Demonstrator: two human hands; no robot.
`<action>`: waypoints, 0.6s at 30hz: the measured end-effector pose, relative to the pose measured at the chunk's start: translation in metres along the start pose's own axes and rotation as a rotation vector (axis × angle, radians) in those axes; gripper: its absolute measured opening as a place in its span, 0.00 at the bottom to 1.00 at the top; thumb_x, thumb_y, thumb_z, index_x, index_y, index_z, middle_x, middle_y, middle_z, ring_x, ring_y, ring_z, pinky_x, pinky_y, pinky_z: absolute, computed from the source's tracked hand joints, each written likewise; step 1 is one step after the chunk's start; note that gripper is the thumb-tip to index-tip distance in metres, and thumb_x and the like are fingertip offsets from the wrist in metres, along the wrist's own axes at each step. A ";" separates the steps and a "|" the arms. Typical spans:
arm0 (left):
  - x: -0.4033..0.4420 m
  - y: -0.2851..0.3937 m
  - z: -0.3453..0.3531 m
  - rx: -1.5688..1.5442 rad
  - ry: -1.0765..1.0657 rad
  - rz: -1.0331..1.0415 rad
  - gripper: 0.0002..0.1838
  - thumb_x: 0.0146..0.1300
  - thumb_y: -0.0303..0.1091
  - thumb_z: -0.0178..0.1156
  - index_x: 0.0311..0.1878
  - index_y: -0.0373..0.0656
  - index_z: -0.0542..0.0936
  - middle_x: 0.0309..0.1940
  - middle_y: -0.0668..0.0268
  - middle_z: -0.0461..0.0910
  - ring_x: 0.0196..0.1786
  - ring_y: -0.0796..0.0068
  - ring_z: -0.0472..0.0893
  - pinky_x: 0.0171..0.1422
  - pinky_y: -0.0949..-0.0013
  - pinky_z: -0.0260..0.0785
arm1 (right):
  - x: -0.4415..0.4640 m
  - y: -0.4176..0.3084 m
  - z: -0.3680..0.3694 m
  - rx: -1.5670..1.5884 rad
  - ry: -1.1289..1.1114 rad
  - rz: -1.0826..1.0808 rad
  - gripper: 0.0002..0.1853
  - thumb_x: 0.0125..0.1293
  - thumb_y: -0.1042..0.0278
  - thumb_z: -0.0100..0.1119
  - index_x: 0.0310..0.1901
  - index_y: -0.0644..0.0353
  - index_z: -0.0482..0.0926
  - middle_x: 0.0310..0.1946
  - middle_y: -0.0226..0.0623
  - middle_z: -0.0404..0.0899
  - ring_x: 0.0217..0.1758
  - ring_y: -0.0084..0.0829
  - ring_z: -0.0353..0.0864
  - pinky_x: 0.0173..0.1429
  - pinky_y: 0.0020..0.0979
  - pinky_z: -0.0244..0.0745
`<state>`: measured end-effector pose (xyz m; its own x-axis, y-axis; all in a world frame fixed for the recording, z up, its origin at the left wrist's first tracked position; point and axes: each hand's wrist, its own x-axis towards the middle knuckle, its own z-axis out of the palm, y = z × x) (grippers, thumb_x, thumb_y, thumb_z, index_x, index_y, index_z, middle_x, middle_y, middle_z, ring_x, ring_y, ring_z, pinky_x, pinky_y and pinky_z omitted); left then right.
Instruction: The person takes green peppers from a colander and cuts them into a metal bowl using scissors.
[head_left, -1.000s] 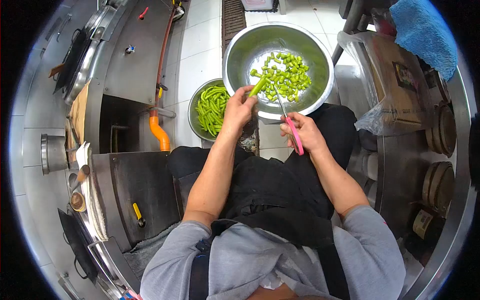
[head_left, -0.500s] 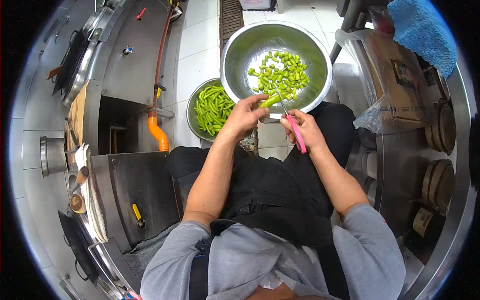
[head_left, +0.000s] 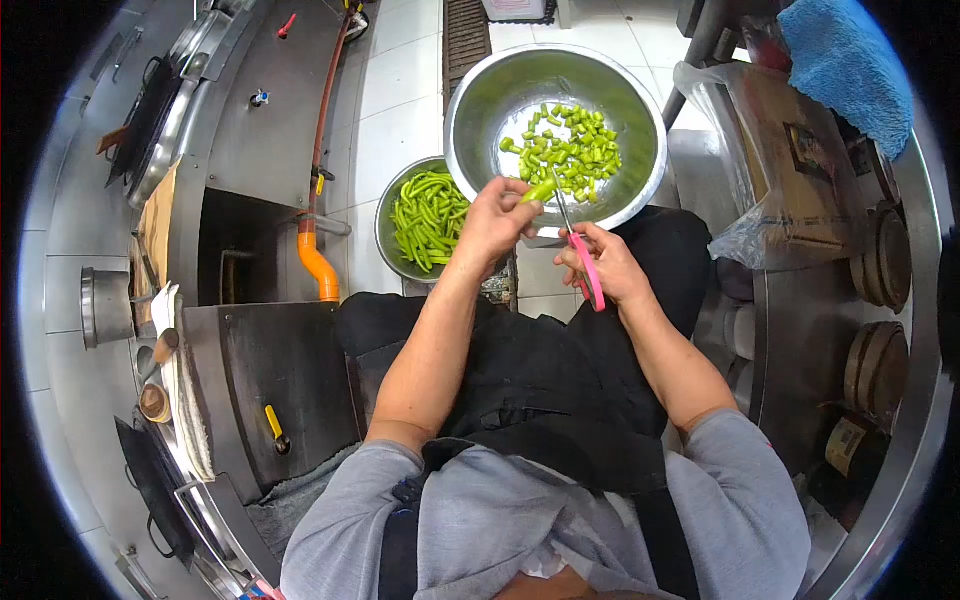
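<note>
My left hand (head_left: pixel 497 222) is closed around a long green pepper (head_left: pixel 541 190), its end pointing over the near rim of a large metal bowl (head_left: pixel 480 125). Pink-handled scissors (head_left: pixel 588 270) are gripped in my right hand (head_left: pixel 612 262), their blades angled up beside the pepper's tip. Short cut green pieces (head_left: pixel 575 148) lie on the bottom of the bowl. To its left, a smaller metal bowl (head_left: pixel 383 232) is full of whole green peppers (head_left: pixel 428 218). Parts of the fingers on both hands are hidden.
Steel cabinets and an orange pipe (head_left: pixel 318 268) stand on the left. On the right are a plastic-covered cardboard box (head_left: pixel 800 170), a blue towel (head_left: pixel 845 70) and a metal shelf with round stacked items (head_left: pixel 878 370). A floor drain grate (head_left: pixel 465 45) runs behind the bowls.
The pepper in my left hand now looks shorter and is tilted more upward. The scissors have turned slightly more upright, while both bowls stay nearly in place.
</note>
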<state>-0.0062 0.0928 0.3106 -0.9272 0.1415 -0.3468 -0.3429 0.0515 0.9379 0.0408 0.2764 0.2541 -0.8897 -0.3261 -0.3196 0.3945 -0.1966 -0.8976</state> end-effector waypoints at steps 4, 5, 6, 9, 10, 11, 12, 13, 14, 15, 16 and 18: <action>-0.001 -0.004 0.002 0.088 -0.046 0.023 0.15 0.63 0.28 0.61 0.51 0.36 0.73 0.30 0.66 0.80 0.26 0.82 0.74 0.27 0.79 0.62 | 0.001 0.006 -0.004 0.036 0.031 -0.069 0.21 0.59 0.65 0.69 0.50 0.66 0.75 0.26 0.34 0.80 0.22 0.22 0.77 0.26 0.23 0.71; -0.001 -0.004 0.002 0.118 -0.061 0.032 0.15 0.63 0.28 0.61 0.52 0.36 0.74 0.29 0.67 0.79 0.26 0.83 0.74 0.27 0.79 0.63 | 0.001 0.006 -0.004 0.036 0.030 -0.068 0.21 0.59 0.65 0.69 0.50 0.66 0.75 0.26 0.34 0.80 0.22 0.22 0.77 0.26 0.23 0.71; -0.001 -0.005 0.002 0.149 -0.076 0.041 0.15 0.63 0.28 0.61 0.52 0.35 0.75 0.29 0.68 0.79 0.26 0.83 0.73 0.28 0.79 0.63 | 0.001 0.005 -0.005 0.007 0.047 -0.037 0.21 0.59 0.64 0.69 0.49 0.66 0.76 0.25 0.32 0.79 0.21 0.21 0.76 0.25 0.23 0.69; -0.001 -0.004 -0.001 0.188 -0.096 0.026 0.16 0.63 0.29 0.61 0.53 0.34 0.77 0.28 0.69 0.78 0.27 0.84 0.73 0.29 0.78 0.63 | 0.001 -0.003 -0.005 -0.047 0.087 0.010 0.17 0.61 0.65 0.66 0.47 0.66 0.76 0.22 0.32 0.77 0.19 0.21 0.74 0.22 0.23 0.68; -0.001 -0.004 -0.004 0.195 -0.098 0.001 0.17 0.64 0.29 0.61 0.54 0.34 0.77 0.29 0.69 0.79 0.28 0.84 0.73 0.30 0.78 0.63 | 0.000 -0.006 -0.005 -0.071 0.107 0.028 0.14 0.63 0.66 0.63 0.45 0.67 0.76 0.21 0.32 0.75 0.17 0.21 0.74 0.20 0.23 0.68; 0.000 -0.007 -0.005 0.197 -0.098 0.001 0.17 0.64 0.29 0.61 0.54 0.34 0.77 0.29 0.69 0.79 0.28 0.84 0.73 0.30 0.78 0.63 | 0.000 -0.007 -0.004 -0.069 0.107 0.028 0.14 0.63 0.66 0.63 0.45 0.67 0.76 0.21 0.32 0.75 0.17 0.21 0.74 0.20 0.23 0.68; 0.001 -0.010 -0.006 0.180 -0.087 0.006 0.16 0.64 0.29 0.61 0.54 0.34 0.77 0.29 0.68 0.79 0.28 0.84 0.74 0.30 0.78 0.64 | -0.001 -0.007 -0.004 -0.072 0.096 0.039 0.17 0.62 0.62 0.65 0.45 0.67 0.76 0.20 0.31 0.75 0.15 0.20 0.72 0.19 0.24 0.65; 0.003 -0.012 -0.007 0.163 -0.075 0.013 0.16 0.64 0.29 0.60 0.53 0.33 0.77 0.30 0.68 0.79 0.29 0.83 0.74 0.31 0.78 0.64 | -0.002 -0.008 -0.004 -0.076 0.084 0.050 0.20 0.61 0.59 0.67 0.46 0.67 0.77 0.18 0.30 0.74 0.14 0.20 0.70 0.18 0.24 0.63; 0.005 -0.014 -0.009 0.164 -0.074 0.013 0.16 0.64 0.29 0.60 0.53 0.33 0.77 0.30 0.68 0.79 0.29 0.83 0.74 0.31 0.78 0.64 | -0.003 -0.010 -0.004 -0.076 0.083 0.049 0.20 0.61 0.59 0.67 0.46 0.67 0.77 0.18 0.30 0.74 0.14 0.20 0.70 0.18 0.24 0.63; 0.006 -0.013 -0.011 0.172 -0.020 0.010 0.15 0.64 0.29 0.60 0.52 0.33 0.76 0.31 0.67 0.80 0.29 0.83 0.75 0.31 0.78 0.65 | -0.004 -0.013 -0.005 -0.060 0.065 0.070 0.20 0.61 0.59 0.67 0.46 0.68 0.77 0.18 0.31 0.74 0.12 0.20 0.70 0.16 0.24 0.62; 0.007 -0.012 -0.012 0.180 0.034 0.005 0.15 0.63 0.29 0.60 0.51 0.33 0.75 0.32 0.67 0.80 0.29 0.82 0.76 0.31 0.78 0.65 | -0.005 -0.013 -0.005 -0.045 0.048 0.091 0.20 0.62 0.59 0.66 0.45 0.68 0.76 0.18 0.32 0.73 0.11 0.21 0.69 0.15 0.24 0.61; 0.013 -0.016 -0.015 0.140 0.101 0.037 0.14 0.63 0.29 0.60 0.50 0.34 0.75 0.31 0.66 0.80 0.30 0.81 0.77 0.31 0.78 0.65 | -0.004 -0.009 -0.004 -0.062 0.041 0.109 0.20 0.61 0.60 0.66 0.46 0.68 0.76 0.19 0.33 0.75 0.11 0.21 0.70 0.15 0.23 0.62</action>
<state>-0.0149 0.0790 0.2908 -0.9515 0.0460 -0.3042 -0.2910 0.1861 0.9384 0.0395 0.2831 0.2626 -0.8516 -0.3039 -0.4271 0.4752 -0.1039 -0.8737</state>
